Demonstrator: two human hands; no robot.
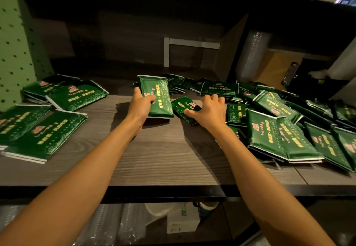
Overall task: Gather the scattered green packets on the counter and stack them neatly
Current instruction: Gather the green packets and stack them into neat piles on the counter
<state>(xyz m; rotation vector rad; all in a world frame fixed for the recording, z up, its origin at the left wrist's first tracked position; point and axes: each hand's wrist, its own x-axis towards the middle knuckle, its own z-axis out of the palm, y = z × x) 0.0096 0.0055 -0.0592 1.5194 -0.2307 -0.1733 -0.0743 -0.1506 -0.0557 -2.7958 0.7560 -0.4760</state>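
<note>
My left hand [140, 104] grips a green packet [157, 99] with yellow and pink print, lifted a little above the wooden counter [154, 157]. Just right of it my right hand [209, 111] lies on another green packet [185, 109] that rests flat on the counter, thumb along its near edge and fingers curled over its far side. A loose heap of green packets [289, 130] spreads across the counter's right half. Small stacks of green packets [44, 128] lie on the left, with another stack [77, 95] behind them.
A green pegboard panel [15, 39] stands at the far left. Dark shelf walls rise behind the counter, with a clipboard [285, 70] at the back right. Below the counter's front edge [154, 191], a lower shelf holds a white box [183, 220] and plastic-wrapped rolls.
</note>
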